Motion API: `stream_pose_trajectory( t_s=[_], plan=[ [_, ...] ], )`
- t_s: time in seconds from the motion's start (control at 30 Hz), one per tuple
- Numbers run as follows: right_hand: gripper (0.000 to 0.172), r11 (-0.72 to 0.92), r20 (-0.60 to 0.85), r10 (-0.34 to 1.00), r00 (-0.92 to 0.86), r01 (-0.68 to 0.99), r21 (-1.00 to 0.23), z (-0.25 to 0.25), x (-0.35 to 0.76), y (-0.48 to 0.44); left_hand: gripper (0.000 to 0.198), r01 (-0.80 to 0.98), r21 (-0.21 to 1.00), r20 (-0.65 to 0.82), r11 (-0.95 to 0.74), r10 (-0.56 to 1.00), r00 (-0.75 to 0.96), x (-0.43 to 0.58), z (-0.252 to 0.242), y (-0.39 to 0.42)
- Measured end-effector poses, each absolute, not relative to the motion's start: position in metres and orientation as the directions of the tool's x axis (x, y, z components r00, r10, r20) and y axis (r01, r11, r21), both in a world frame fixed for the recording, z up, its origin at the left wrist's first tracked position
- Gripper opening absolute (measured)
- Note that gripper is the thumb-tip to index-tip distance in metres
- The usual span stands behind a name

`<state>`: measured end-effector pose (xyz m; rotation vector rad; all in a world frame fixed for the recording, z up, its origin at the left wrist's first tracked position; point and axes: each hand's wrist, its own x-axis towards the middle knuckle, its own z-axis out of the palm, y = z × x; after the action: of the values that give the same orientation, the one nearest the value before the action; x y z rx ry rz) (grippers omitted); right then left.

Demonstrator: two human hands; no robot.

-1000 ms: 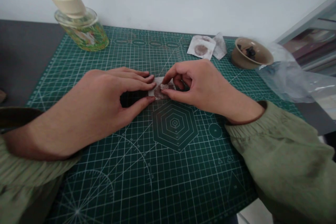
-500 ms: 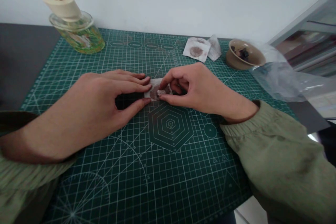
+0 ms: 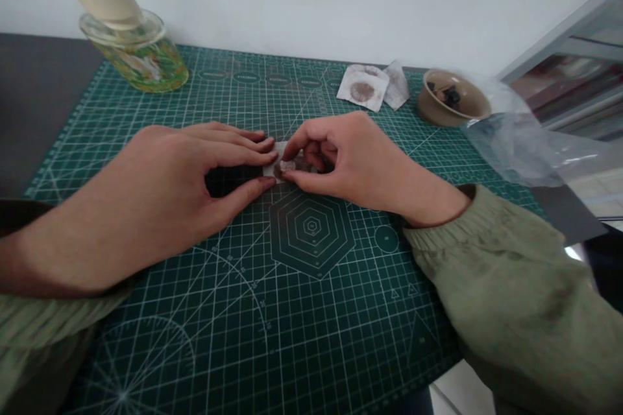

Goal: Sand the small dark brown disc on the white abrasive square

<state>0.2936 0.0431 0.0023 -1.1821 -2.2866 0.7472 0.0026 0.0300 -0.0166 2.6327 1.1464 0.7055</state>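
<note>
My left hand (image 3: 187, 185) lies with its fingers stretched out and thumb apart. Its fingertips rest on the left edge of a small white paper square (image 3: 269, 170) with a brown stained patch. Between thumb and forefinger, my right hand (image 3: 350, 159) pinches a small pale crumpled wad (image 3: 287, 167), touching the stained patch. The other right fingers are curled in, and this hand covers part of the paper. Both hands work over a green cutting mat (image 3: 341, 337).
Farther back lie stained white paper squares (image 3: 363, 86). A brown bowl (image 3: 452, 113) with dark bits stands beside a clear plastic bag (image 3: 516, 149). At the back left is a glass reed diffuser (image 3: 141, 65), near the white wall (image 3: 302, 0).
My right hand has moved slightly left across the paper with the wad, closer to my left fingertips. My left hand still rests on the paper's edge. The whole view has shifted a little.
</note>
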Motion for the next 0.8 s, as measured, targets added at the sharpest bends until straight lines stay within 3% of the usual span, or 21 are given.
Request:
stream_pose_trajectory(
  t_s=[0.2,0.37,0.5,0.63,0.8],
  plan=[
    [0.011,0.456,0.169,0.872,-0.459,0.637,-0.622,0.003,0.291,0.045,0.050,0.644,0.334,0.340,-0.688,0.725,0.599,0.003,-0.017,0.031],
    [0.010,0.468,0.115,0.826,-0.552,0.556,-0.687,0.003,0.295,0.046,0.045,0.638,0.343,0.350,-0.689,0.724,0.594,0.003,-0.018,0.031],
    [0.013,0.473,0.178,0.851,-0.495,0.572,-0.670,0.002,0.295,0.047,0.047,0.635,0.335,0.342,-0.696,0.718,0.607,0.002,-0.018,0.031],
    [0.009,0.477,0.172,0.802,-0.572,0.440,-0.761,-0.001,0.293,0.044,0.042,0.603,0.355,0.348,-0.715,0.699,0.624,0.003,-0.018,0.031],
    [0.033,0.298,0.158,0.804,-0.574,0.158,-0.941,-0.001,0.295,0.048,0.031,0.572,0.378,0.427,-0.727,0.686,0.589,0.006,-0.008,0.024]
  ],
)
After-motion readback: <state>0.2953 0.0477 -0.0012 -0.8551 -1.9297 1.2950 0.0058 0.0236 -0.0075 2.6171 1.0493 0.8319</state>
